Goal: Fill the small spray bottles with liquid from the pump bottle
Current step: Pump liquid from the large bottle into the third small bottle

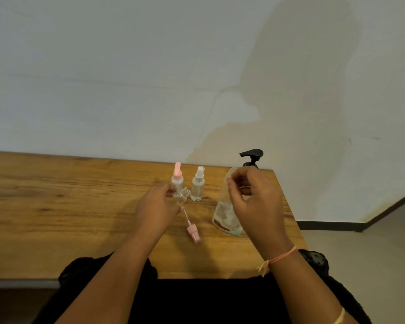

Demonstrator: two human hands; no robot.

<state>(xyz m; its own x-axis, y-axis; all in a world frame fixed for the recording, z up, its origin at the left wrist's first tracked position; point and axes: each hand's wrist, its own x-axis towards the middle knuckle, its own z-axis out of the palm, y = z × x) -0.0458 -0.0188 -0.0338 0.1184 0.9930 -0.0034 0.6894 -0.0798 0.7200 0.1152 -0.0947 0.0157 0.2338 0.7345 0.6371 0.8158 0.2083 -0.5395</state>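
Observation:
My left hand [158,208] grips a small clear spray bottle [182,195] without its cap, tilted with the open neck toward the right. Its pink sprayer cap [193,232] with dip tube lies on the wooden table [68,202] just in front. Two more small bottles stand behind: one with a pink sprayer [177,177], one with a white sprayer [198,184]. My right hand [253,202], fingers curled, hovers in front of the large clear pump bottle [225,216]; whether it touches the bottle is unclear. The bottle's black pump head [251,155] sticks up behind the hand.
The table's right edge runs just past the pump bottle, with floor beyond. A plain white wall rises behind the table. My dark clothing fills the bottom of the view.

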